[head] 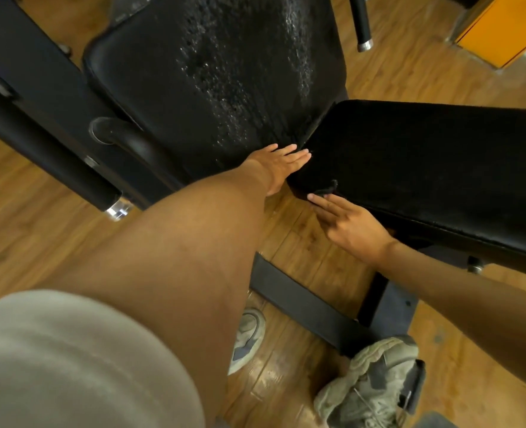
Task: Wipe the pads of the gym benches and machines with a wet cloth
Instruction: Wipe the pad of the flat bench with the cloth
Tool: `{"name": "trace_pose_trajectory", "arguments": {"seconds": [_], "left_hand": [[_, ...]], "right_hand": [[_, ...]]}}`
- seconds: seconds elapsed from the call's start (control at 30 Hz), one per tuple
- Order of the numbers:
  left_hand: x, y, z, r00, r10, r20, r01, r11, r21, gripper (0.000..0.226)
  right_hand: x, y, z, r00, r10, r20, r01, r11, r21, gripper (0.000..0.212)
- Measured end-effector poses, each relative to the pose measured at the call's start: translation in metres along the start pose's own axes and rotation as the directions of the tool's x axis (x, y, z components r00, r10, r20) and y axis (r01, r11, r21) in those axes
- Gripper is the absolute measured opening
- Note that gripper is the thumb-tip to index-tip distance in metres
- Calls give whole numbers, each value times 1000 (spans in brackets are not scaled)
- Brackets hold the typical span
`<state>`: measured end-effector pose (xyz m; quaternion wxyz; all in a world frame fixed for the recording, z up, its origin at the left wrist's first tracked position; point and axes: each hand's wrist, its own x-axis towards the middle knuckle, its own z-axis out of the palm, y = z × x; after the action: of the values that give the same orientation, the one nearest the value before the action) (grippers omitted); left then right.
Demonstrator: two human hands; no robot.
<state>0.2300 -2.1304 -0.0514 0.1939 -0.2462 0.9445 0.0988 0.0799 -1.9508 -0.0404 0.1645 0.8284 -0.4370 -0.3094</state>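
Observation:
A worn black back pad (pixel 224 72), speckled with pale wet-looking patches, fills the upper middle. A second black pad (pixel 440 168) runs off to the right; its near end looks matte, as if a black cloth (pixel 342 156) lies over it, and a small dark fold (pixel 328 188) sticks up at the edge. My left hand (pixel 281 163) lies flat with straight fingers where the two pads meet. My right hand (pixel 345 223) reaches from the right, straight fingertips touching the pad's edge just under the fold.
A black padded roller with a chrome end (pixel 55 156) and the machine's frame stand at the left. The black base bar (pixel 305 304) crosses the wooden floor between my shoes (pixel 369 384). A chrome-tipped bar (pixel 360 23) and an orange box (pixel 502 29) are at the top right.

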Motion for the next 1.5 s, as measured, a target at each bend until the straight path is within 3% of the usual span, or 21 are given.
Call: {"name": "trace_pose_trajectory", "arguments": {"seconds": [0.07,0.13,0.33,0.47,0.57,0.73,0.87,0.93,1.03,1.13,1.27,1.5], "left_hand": [[0,2,-1,1000,-5,15,5,1000,-1,107],[1,3,-1,1000,9,20,-9,1000,-17,104],[2,0,1,1000,6,18,-5,999,-40,100],[1,-3,4,1000,11,6,-11,999,-33,94],[2,-2,7,1000,11,-4,-11,1000,-13,87],[6,-3,14,1000,0,-15,1,999,36,98],[2,-3,8,1000,26,-2,-26,998,65,84],[1,-4,7,1000,31,-8,-30,997,76,83],[4,-5,6,999,35,1,-35,997,75,93],[3,-7,4,999,34,7,-34,998,61,98],[1,-6,0,999,48,25,-49,998,46,92],[0,2,-4,1000,18,21,-19,999,40,85]], "right_hand": [[-17,4,5,991,70,-117,-63,996,59,60],[-22,4,5,989,104,-108,-93,990,103,64],[3,1,25,992,11,-129,-17,999,-48,51],[44,-6,20,987,-17,-160,11,999,-39,38],[61,-12,25,990,-25,-138,15,997,-69,34],[76,-17,21,996,-56,-63,52,997,-62,28],[76,-19,8,996,-67,-51,67,998,-1,23],[62,-16,2,998,-43,-42,41,998,-45,31],[21,-1,-2,992,-62,113,75,991,-111,43],[-29,5,-3,982,-56,180,79,989,-123,49],[-98,10,-3,987,123,103,-110,986,-126,52],[-237,35,-22,986,165,-35,-166,986,-23,61]]}}
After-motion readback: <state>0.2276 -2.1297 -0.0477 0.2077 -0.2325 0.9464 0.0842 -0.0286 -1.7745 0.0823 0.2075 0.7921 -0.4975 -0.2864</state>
